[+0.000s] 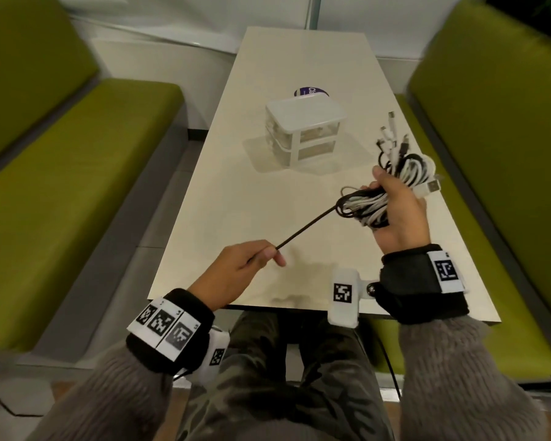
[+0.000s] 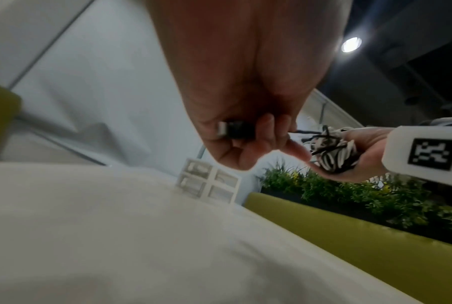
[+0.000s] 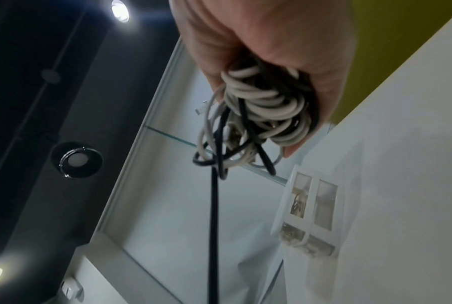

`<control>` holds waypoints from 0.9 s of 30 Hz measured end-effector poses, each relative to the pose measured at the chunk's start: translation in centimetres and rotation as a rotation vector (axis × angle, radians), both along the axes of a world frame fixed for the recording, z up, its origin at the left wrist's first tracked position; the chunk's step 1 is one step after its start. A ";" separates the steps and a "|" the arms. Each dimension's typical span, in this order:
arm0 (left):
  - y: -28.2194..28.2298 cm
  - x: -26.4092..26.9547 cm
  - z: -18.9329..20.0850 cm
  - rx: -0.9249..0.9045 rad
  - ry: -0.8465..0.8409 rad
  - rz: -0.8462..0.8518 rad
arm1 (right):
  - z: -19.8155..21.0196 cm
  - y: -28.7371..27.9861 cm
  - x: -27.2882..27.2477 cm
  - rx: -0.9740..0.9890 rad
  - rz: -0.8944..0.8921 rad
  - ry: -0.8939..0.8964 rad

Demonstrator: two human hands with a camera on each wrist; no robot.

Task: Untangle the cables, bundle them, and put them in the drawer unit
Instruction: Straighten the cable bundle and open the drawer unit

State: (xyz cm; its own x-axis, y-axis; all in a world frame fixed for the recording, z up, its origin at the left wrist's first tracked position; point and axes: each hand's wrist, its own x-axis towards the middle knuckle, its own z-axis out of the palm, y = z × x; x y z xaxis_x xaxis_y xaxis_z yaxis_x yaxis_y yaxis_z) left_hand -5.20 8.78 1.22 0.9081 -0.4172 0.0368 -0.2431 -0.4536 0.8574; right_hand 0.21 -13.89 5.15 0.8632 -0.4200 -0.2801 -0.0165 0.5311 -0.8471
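My right hand grips a coiled bundle of black and white cables above the table's right side; several plug ends stick out past the fingers. In the right wrist view the cable bundle sits in the curled fingers. One black cable runs taut from the bundle down-left to my left hand, which pinches it near the table's front edge. The left wrist view shows the black USB plug held in that hand. The small white drawer unit stands mid-table, drawers closed.
The cream table runs away from me between two green benches. A round purple sticker lies behind the drawer unit. Green plants show behind the right bench in the left wrist view.
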 end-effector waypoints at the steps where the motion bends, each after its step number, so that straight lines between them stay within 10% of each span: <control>1: 0.4 0.0 -0.6 0.012 0.036 -0.006 | 0.2 -0.1 0.0 -0.003 -0.015 -0.018; 8: 1.9 0.4 -0.6 -0.463 0.175 0.244 | -0.1 -0.6 -0.6 -0.232 0.001 -0.045; 12: 3.0 0.8 1.3 -0.930 0.369 -0.013 | -1.3 -0.7 -0.9 -0.344 0.055 -0.008; 16: 1.7 1.7 2.4 -0.904 0.277 0.103 | -2.1 0.6 -1.4 -0.389 0.131 0.007; 22: -0.3 2.9 2.1 -0.341 -0.135 0.385 | -2.3 1.9 -1.5 -0.395 0.181 -0.025; 27: -3.3 3.4 2.2 -0.885 0.255 0.317 | -2.5 4.1 -1.7 -0.364 0.225 -0.034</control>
